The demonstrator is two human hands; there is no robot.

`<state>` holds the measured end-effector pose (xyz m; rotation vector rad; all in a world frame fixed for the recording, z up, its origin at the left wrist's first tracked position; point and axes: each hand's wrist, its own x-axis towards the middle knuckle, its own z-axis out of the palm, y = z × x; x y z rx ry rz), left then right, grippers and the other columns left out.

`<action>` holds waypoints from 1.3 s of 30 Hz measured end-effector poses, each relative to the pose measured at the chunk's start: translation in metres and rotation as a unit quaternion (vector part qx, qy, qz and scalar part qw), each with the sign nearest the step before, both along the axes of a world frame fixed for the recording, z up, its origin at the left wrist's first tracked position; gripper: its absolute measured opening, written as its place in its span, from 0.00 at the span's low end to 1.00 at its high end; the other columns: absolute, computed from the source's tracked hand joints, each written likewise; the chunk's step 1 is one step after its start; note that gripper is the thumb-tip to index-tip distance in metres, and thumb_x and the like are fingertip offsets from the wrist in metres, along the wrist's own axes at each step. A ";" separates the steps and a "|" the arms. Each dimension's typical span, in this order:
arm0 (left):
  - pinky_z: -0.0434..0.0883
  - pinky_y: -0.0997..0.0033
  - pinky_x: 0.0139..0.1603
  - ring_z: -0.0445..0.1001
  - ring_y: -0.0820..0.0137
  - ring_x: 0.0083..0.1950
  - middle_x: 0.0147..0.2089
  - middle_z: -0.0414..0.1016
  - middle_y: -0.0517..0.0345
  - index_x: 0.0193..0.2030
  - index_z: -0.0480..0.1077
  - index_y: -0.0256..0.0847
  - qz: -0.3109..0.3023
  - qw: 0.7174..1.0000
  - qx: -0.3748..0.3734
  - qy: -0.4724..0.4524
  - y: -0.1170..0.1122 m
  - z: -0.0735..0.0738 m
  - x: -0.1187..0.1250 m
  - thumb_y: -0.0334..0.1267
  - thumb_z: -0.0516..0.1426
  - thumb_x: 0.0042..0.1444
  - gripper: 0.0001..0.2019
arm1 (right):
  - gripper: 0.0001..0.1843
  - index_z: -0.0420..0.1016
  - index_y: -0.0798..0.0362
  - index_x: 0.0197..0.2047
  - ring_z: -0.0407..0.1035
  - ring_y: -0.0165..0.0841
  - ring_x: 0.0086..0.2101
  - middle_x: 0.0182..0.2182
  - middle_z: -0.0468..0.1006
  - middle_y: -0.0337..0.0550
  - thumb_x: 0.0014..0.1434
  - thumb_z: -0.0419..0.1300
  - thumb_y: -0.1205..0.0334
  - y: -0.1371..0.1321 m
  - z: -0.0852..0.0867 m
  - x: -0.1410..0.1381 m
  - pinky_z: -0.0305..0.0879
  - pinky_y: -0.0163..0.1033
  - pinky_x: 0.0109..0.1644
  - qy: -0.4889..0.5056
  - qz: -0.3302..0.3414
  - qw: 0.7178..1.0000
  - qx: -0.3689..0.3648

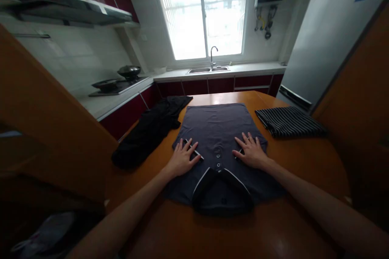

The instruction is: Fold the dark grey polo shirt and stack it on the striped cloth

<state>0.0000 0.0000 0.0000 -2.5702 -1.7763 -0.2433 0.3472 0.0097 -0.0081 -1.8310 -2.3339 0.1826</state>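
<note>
A dark grey-blue polo shirt (217, 125) lies spread face up on the wooden table, its black collar with white edging towards me and two buttons showing on the placket. The sleeves are folded in over the front, their black and white cuffs partly under my hands. My left hand (182, 158) rests flat with fingers spread on the left sleeve, beside its cuff. On the right sleeve lies my right hand (251, 151), also flat and open, covering most of that cuff. Neither hand grips the cloth.
A crumpled black garment (148, 133) lies on the table's left side. To the right is a folded black striped cloth (290, 121). The round wooden table (316, 166) fills the foreground. Beyond it are a sink (199, 71), a stove with pans (129, 71) and a fridge (328, 32).
</note>
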 end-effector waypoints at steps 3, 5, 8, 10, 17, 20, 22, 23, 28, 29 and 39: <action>0.47 0.40 0.73 0.39 0.40 0.77 0.77 0.51 0.50 0.73 0.60 0.48 -0.002 1.000 0.011 -0.007 0.000 0.000 -0.001 0.64 0.47 0.65 0.35 | 0.37 0.56 0.48 0.73 0.36 0.55 0.72 0.74 0.47 0.56 0.67 0.48 0.39 0.002 0.001 0.000 0.36 0.64 0.70 0.008 -0.015 0.999 0.043; 0.46 0.42 0.74 0.38 0.43 0.78 0.77 0.48 0.50 0.72 0.60 0.47 -0.015 0.999 0.027 -0.014 0.000 0.000 0.000 0.63 0.47 0.66 0.34 | 0.35 0.57 0.50 0.73 0.38 0.53 0.72 0.73 0.49 0.56 0.69 0.46 0.43 0.003 0.002 -0.001 0.37 0.63 0.71 0.018 -0.020 0.997 0.073; 0.46 0.42 0.74 0.38 0.45 0.78 0.78 0.46 0.52 0.72 0.61 0.48 -0.033 0.998 0.041 -0.022 -0.002 0.001 0.001 0.61 0.49 0.66 0.32 | 0.34 0.56 0.50 0.73 0.39 0.50 0.72 0.73 0.50 0.55 0.70 0.45 0.43 0.003 0.002 -0.001 0.39 0.61 0.71 0.029 -0.011 0.997 0.075; 0.48 0.40 0.73 0.39 0.43 0.77 0.77 0.48 0.54 0.72 0.61 0.51 -0.032 0.999 0.031 -0.025 -0.003 0.002 0.002 0.61 0.49 0.66 0.32 | 0.36 0.55 0.49 0.74 0.38 0.52 0.72 0.73 0.50 0.55 0.69 0.46 0.41 0.002 0.001 -0.002 0.38 0.63 0.71 0.025 -0.006 0.998 0.050; 0.48 0.39 0.72 0.41 0.42 0.77 0.76 0.52 0.53 0.73 0.59 0.53 -0.035 0.999 -0.004 -0.016 -0.001 0.001 0.001 0.63 0.47 0.66 0.33 | 0.36 0.57 0.49 0.73 0.37 0.52 0.72 0.73 0.49 0.56 0.68 0.47 0.41 0.001 0.003 -0.002 0.34 0.64 0.71 0.010 0.002 1.000 -0.004; 0.48 0.39 0.72 0.41 0.41 0.77 0.76 0.52 0.52 0.73 0.58 0.52 -0.032 0.999 -0.010 -0.011 0.000 0.002 0.000 0.63 0.47 0.66 0.33 | 0.36 0.57 0.50 0.73 0.36 0.52 0.72 0.73 0.49 0.56 0.68 0.47 0.42 0.001 0.004 -0.002 0.34 0.64 0.71 0.016 0.002 1.000 -0.008; 0.48 0.38 0.72 0.41 0.41 0.77 0.76 0.52 0.52 0.73 0.58 0.53 -0.030 0.999 -0.015 -0.011 -0.001 0.004 0.000 0.63 0.46 0.66 0.33 | 0.36 0.57 0.50 0.73 0.36 0.52 0.72 0.73 0.49 0.56 0.68 0.48 0.42 0.001 0.002 -0.002 0.34 0.65 0.71 0.018 0.004 1.000 -0.005; 0.48 0.37 0.72 0.41 0.41 0.77 0.77 0.51 0.52 0.73 0.58 0.54 -0.030 0.999 -0.017 -0.011 -0.002 0.005 0.000 0.63 0.47 0.66 0.33 | 0.36 0.57 0.50 0.73 0.37 0.52 0.72 0.73 0.49 0.56 0.68 0.47 0.42 0.002 0.000 -0.002 0.34 0.65 0.71 0.019 0.005 1.000 -0.003; 0.49 0.38 0.72 0.41 0.44 0.77 0.77 0.51 0.53 0.73 0.56 0.55 -0.031 0.999 -0.024 -0.006 -0.004 0.006 0.000 0.63 0.47 0.66 0.33 | 0.36 0.59 0.49 0.72 0.38 0.52 0.72 0.73 0.50 0.56 0.68 0.48 0.42 0.006 -0.009 -0.001 0.35 0.65 0.70 0.022 0.002 1.000 0.006; 0.49 0.38 0.72 0.41 0.44 0.77 0.77 0.51 0.53 0.73 0.56 0.55 -0.029 0.999 -0.023 -0.005 -0.004 0.005 -0.001 0.63 0.47 0.66 0.33 | 0.36 0.59 0.49 0.72 0.38 0.52 0.72 0.73 0.50 0.56 0.68 0.48 0.42 0.006 -0.010 -0.001 0.35 0.65 0.70 0.024 0.004 1.000 0.007; 0.49 0.39 0.72 0.42 0.48 0.78 0.77 0.49 0.54 0.74 0.54 0.56 -0.034 0.999 -0.029 -0.001 -0.002 0.004 -0.003 0.63 0.45 0.67 0.32 | 0.35 0.58 0.49 0.73 0.37 0.52 0.72 0.73 0.50 0.55 0.68 0.47 0.43 0.005 -0.004 -0.003 0.34 0.64 0.71 0.034 0.004 0.999 -0.009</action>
